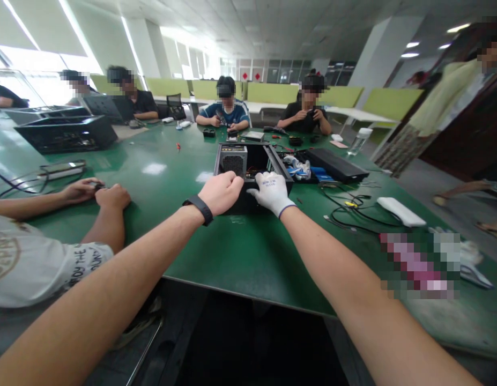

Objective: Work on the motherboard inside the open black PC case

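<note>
An open black computer case (252, 161) lies on the green table (240, 252) in front of me, its power supply grille facing me. My left hand (222, 192), bare with a black wristband, is curled over the near edge of the case. My right hand (271, 192), in a white glove, grips the same near edge a little to the right. Inside the case I see cables, mostly in shadow.
A person's two hands (96, 193) rest on the table to my left. A black side panel (336, 165), black cables (348, 212), a white block (401, 210) and a clear bottle (360, 140) lie to the right. Another black case (67, 134) stands far left. Several people sit opposite.
</note>
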Action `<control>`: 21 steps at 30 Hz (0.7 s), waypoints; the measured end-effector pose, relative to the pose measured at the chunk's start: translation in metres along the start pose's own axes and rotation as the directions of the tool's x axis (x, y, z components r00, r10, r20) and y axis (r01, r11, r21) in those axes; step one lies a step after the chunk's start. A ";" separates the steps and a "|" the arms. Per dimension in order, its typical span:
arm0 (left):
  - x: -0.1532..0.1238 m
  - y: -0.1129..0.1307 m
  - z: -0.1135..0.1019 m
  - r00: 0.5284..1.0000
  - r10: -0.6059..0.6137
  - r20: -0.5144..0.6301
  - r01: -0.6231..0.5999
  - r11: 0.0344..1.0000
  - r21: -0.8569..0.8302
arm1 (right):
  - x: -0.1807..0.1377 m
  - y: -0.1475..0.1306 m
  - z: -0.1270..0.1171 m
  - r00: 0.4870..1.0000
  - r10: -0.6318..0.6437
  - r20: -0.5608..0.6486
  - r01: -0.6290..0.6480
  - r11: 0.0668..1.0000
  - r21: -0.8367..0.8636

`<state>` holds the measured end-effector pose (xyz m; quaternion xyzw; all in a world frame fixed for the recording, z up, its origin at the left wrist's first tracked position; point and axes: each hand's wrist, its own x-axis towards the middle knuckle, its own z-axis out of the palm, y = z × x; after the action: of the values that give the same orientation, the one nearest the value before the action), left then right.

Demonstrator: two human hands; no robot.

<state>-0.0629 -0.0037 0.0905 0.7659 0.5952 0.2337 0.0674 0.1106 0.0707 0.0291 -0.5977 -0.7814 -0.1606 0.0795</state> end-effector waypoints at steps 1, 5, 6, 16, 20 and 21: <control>-0.001 -0.002 0.002 1.000 -0.001 0.005 0.001 1.000 -0.005 | 0.010 0.002 0.002 1.000 0.007 0.001 -0.007 1.000 -0.007; -0.008 -0.008 0.007 1.000 -0.020 0.008 0.021 0.999 -0.046 | 0.044 0.005 0.009 1.000 0.027 0.005 -0.027 0.999 -0.025; -0.009 -0.010 0.008 1.000 -0.028 0.008 0.028 0.998 -0.063 | 0.050 0.006 0.011 0.999 0.031 0.009 -0.031 0.999 -0.026; -0.010 -0.017 0.004 0.993 -0.120 0.001 0.117 0.970 -0.212 | 0.040 0.005 0.008 0.999 0.002 0.036 -0.002 1.000 -0.007; -0.004 -0.013 0.002 0.995 -0.102 -0.008 0.099 0.979 -0.180 | -0.001 -0.003 0.000 1.000 -0.012 0.014 0.012 1.000 0.009; -0.003 -0.011 0.002 0.996 -0.091 -0.008 0.089 0.985 -0.149 | -0.014 -0.005 -0.003 1.000 -0.016 0.005 0.016 1.000 0.013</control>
<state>-0.0721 -0.0029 0.0841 0.7294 0.6105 0.2798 0.1305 0.1094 0.0558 0.0267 -0.5913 -0.7874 -0.1546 0.0799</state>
